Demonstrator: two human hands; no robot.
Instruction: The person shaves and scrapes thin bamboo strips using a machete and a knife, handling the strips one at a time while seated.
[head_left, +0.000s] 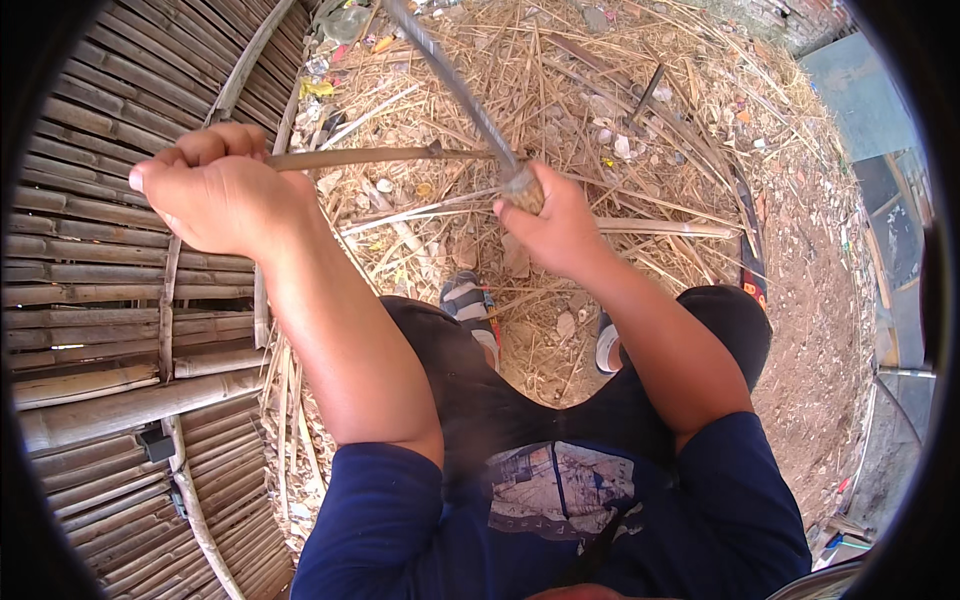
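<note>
My left hand (225,190) is closed around one end of a narrow bamboo strip (350,158), held up at the left near a slatted bamboo wall. The strip runs sideways toward my right hand, with a dark notch or node along it. My right hand (555,222) grips the wooden handle of a machete (455,82). Its long grey blade slants up and to the left, past the top edge of the view. Close to the handle, the blade crosses the strip's far end; whether they touch I cannot tell.
The bamboo slat wall (100,200) stands close on my left. Split bamboo pieces and dry straw (480,50) litter the ground, with a hammer-like tool (645,98) farther off. A long dark object with orange marks (752,255) lies by my right knee. Grey panels (850,95) line the right side.
</note>
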